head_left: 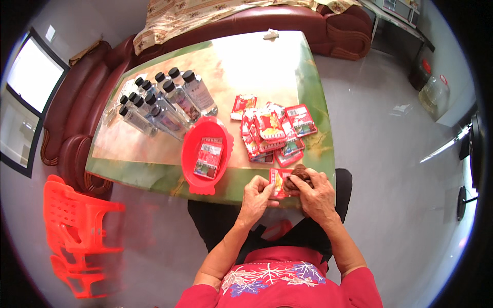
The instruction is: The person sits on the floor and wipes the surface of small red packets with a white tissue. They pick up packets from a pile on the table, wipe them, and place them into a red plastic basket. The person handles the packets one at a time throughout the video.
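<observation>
My left hand (257, 198) pinches the left edge of a red and yellow packet (278, 180) at the table's near edge. In my right hand (319, 194) is a bunched brown cloth (298, 179), pressed against the packet's right part and covering it. Just beyond my hands lies a heap of similar red packets (269, 127), some face up and some showing their backs. Left of the heap, a red plastic basin (188, 154) holds a few packets (209, 158) with their backs upward.
Several clear bottles with black caps (173, 104) stand on the left of the green-bordered table (154, 181). A crumpled white tissue (270, 34) lies at the far edge. Red plastic chairs (77, 219) stand at left, and a brown leather sofa (265, 27) runs behind the table.
</observation>
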`<control>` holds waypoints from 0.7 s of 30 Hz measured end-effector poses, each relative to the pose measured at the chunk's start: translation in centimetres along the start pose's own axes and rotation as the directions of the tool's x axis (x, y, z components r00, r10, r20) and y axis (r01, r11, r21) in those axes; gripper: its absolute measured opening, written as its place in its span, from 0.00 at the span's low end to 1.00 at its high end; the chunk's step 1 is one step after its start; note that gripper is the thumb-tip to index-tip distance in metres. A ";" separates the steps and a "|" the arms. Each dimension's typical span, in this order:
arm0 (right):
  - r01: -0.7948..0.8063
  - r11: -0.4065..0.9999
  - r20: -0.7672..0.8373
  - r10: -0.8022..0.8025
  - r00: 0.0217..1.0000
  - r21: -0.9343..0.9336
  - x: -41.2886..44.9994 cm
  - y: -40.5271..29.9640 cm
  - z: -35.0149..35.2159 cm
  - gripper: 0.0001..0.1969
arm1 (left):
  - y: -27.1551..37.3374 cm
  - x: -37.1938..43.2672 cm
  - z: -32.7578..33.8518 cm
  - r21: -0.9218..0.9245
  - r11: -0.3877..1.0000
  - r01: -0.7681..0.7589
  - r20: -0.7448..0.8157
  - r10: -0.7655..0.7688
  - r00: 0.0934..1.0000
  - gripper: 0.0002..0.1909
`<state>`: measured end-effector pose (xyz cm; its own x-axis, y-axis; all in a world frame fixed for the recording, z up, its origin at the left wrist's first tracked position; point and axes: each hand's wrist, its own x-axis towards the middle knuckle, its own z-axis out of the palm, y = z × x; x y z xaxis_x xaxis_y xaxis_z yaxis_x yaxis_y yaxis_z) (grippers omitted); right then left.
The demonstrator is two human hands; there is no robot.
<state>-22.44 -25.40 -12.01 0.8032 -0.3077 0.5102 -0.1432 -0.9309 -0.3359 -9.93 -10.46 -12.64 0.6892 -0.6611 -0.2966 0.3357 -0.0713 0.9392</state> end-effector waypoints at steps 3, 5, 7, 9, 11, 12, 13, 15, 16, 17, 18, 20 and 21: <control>-0.042 0.996 -0.021 0.040 0.999 -0.083 -0.6 2.4 -1.3 0.21 | 1.0 -0.4 0.2 0.017 1.000 -0.009 -0.025 0.010 1.000 0.08; -0.101 0.993 -0.030 0.099 0.995 -0.062 -0.9 3.5 -2.0 0.22 | 0.5 0.1 -1.2 0.131 0.981 -0.141 -0.029 0.146 0.989 0.07; -0.142 0.989 -0.044 0.141 0.989 -0.029 -1.0 5.0 -2.6 0.22 | 0.4 0.4 -2.2 0.190 0.957 -0.222 0.006 0.225 0.974 0.06; -0.162 0.985 -0.002 0.162 0.987 -0.060 -0.6 6.7 -3.0 0.22 | 1.0 0.5 -2.9 0.202 0.944 -0.262 0.063 0.255 0.965 0.05; -0.178 0.977 0.013 0.181 0.983 -0.117 1.7 8.1 -3.6 0.20 | 1.3 0.4 -3.4 0.201 0.949 -0.244 0.084 0.231 0.969 0.04; -0.190 0.967 0.030 0.198 0.980 -0.172 3.0 9.3 -3.9 0.19 | 1.3 0.4 -3.5 0.182 0.946 -0.267 0.098 0.252 0.963 0.04; -0.197 0.962 0.029 0.206 0.978 -0.189 4.3 10.7 -3.8 0.18 | 1.1 0.4 -3.7 0.168 0.942 -0.290 0.107 0.274 0.956 0.03; -0.236 0.935 0.027 0.252 0.967 -0.265 7.7 12.8 -3.3 0.12 | 1.0 0.3 -4.3 0.229 0.906 -0.356 0.150 0.329 0.932 0.03; -0.285 0.928 0.048 0.304 0.951 -0.240 9.9 13.7 -3.1 0.09 | 0.7 0.1 -4.4 0.183 0.932 -0.313 0.146 0.289 0.946 0.04; -0.332 0.919 0.070 0.354 0.933 -0.214 12.4 14.7 -2.8 0.06 | 0.6 0.3 -4.5 0.245 0.880 -0.407 0.175 0.372 0.911 0.05; -0.354 0.908 0.060 0.376 0.925 -0.224 14.8 16.7 -1.8 0.05 | 0.6 0.3 -4.6 0.244 0.888 -0.390 0.185 0.352 0.917 0.05; -0.337 0.912 0.099 0.367 0.925 -0.233 20.5 19.0 -0.1 0.11 | 0.4 0.3 -4.9 0.227 0.911 -0.344 0.209 0.299 0.931 0.05; -0.298 0.929 0.136 0.331 0.934 -0.219 23.6 19.8 1.3 0.11 | 0.4 0.4 -5.3 0.219 0.924 -0.312 0.221 0.265 0.939 0.06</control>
<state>-5.54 -50.80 -7.65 0.7812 -0.5688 0.2571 -0.4989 -0.8165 -0.2904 -6.12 -6.84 -13.29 0.5941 -0.8043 0.0087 -0.0457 -0.0230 0.9987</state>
